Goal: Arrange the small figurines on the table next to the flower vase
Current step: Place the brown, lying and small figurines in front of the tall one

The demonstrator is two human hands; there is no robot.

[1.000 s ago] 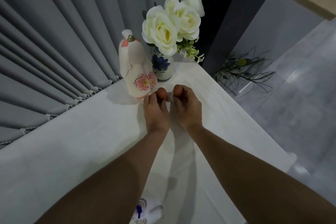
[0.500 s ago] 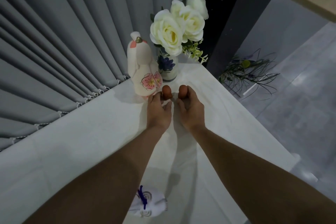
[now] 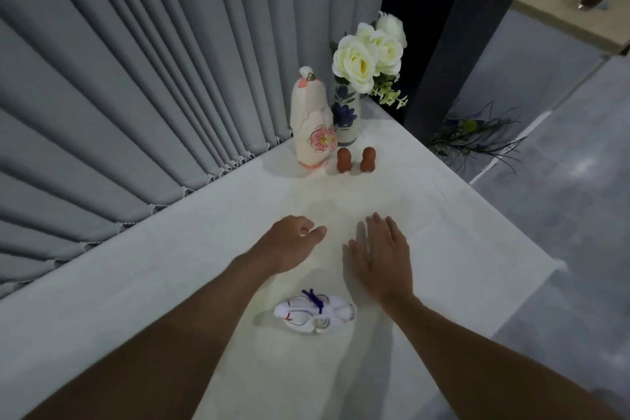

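Two small brown figurines stand side by side on the white table, the left one and the right one, just in front of the blue-flowered vase with white roses. A tall cream figurine with a pink flower stands left of the vase. A small white figurine with a purple bow lies near me between my forearms. My left hand hovers loosely curled and empty. My right hand is flat with fingers spread, empty. Both are well short of the brown figurines.
Grey pleated curtains hang along the table's left edge. A dark pillar rises behind the vase. The table's right edge drops to a grey floor, where a leafy plant lies.
Both hands let go of the two brown figurines, which now stand by the vase, and drew back toward me. The view pulled back, showing the white figurine fully.
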